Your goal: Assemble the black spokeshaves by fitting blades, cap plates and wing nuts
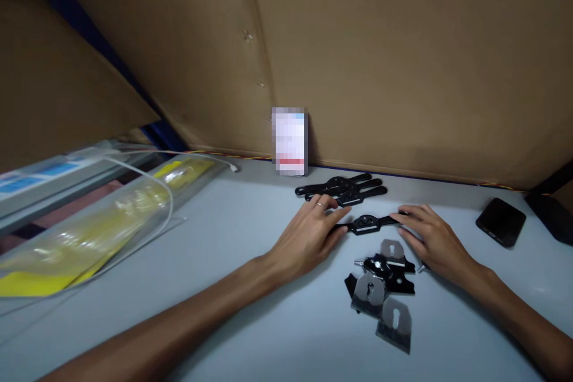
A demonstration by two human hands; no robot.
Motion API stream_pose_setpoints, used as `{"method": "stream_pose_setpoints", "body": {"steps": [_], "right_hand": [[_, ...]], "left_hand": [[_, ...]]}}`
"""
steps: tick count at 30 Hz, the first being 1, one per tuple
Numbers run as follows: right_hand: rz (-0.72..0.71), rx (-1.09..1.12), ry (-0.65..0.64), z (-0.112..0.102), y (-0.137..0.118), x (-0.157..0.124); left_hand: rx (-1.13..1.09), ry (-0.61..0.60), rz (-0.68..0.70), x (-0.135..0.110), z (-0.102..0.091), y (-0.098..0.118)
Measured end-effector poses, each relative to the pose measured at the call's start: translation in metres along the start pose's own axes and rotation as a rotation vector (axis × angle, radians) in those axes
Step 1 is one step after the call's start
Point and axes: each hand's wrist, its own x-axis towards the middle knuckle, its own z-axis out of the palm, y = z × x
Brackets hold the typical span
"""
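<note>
No readable text or labels

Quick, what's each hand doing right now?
Left hand: closed, fingers and thumb holding the left handle of a black two-handled tool.
Right hand: closed, holding the same tool's right handle.

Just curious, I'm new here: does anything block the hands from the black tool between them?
Nothing visible: left hand and right hand are at opposite ends of the black tool; metal plates lie apart from it.
</note>
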Motion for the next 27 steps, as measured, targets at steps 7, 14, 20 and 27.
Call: {"method": "stream_pose_setpoints", "body": {"steps": [7, 14, 20, 27], "right_hand": [[-0.038, -0.016, 0.047, 0.009, 0.005, 0.000], [-0.061, -0.038, 0.067, 0.007, 0.002, 0.000], [-0.088, -0.068, 0.080, 0.006, 0.003, 0.002], [-0.100, -0.058, 0.094, 0.003, 0.000, 0.004]], "left_hand": [[0.185, 0.016, -0.308, 0.003, 0.008, -0.022], [0.059, -0.128, -0.262, 0.004, 0.017, -0.039], [0.064, -0.236, -0.044, 0.007, 0.010, -0.035], [0.044, -0.374, 0.062, 0.007, 0.000, -0.017]]}}
